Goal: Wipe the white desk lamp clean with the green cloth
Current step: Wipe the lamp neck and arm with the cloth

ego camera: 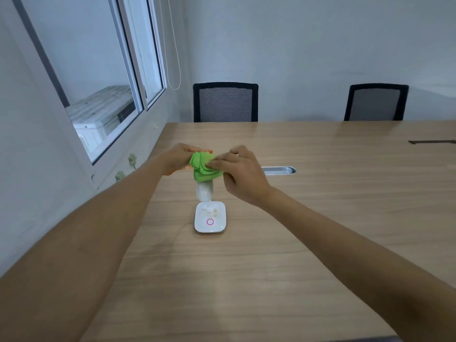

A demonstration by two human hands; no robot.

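The white desk lamp (210,219) stands on the wooden table, its square base showing a pink ring and some crumbs or dirt. Its white neck rises from the base's far edge. The bunched green cloth (203,166) covers the lamp's upper part, which is hidden. My left hand (179,156) grips the lamp's top at the cloth's left side; a bit of orange shows at its fingers. My right hand (240,172) pinches the cloth from the right.
A silver cable slot (280,170) is set in the wooden table (246,280) just right of my hands. Two black mesh chairs (225,102) (375,102) stand at the far edge. A window (98,99) and wall run along the left.
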